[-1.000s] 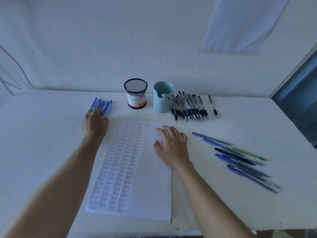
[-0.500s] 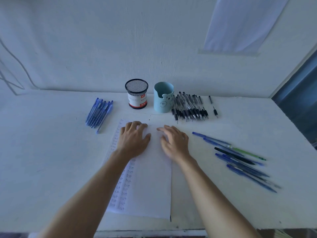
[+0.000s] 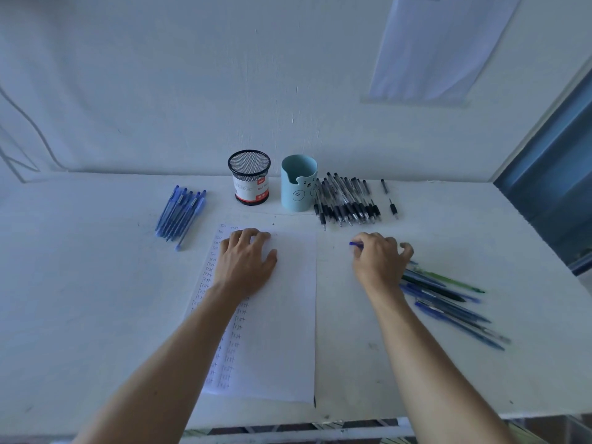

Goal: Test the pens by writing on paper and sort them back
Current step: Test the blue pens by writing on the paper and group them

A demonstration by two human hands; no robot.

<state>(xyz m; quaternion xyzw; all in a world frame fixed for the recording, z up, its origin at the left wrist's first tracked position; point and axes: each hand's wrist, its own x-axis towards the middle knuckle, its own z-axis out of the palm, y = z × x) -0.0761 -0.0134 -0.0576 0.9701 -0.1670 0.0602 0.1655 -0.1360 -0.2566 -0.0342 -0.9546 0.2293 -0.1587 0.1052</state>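
A white sheet of paper with columns of written "test" words lies in the middle of the table. My left hand rests flat on its upper part. My right hand is off the paper's right edge, fingers curled around a blue pen whose end pokes out to the left. A loose pile of blue, black and green pens lies just right of that hand. A row of blue pens lies at the left, and a row of black pens at the back.
A black mesh pen cup and a light blue bear cup stand at the back by the wall. Two short pen parts lie right of the black pens. The table's front edge is near me.
My left hand came from the blue pens at the left onto the paper. My right hand left the paper, moved right to the loose pile and took hold of a blue pen.
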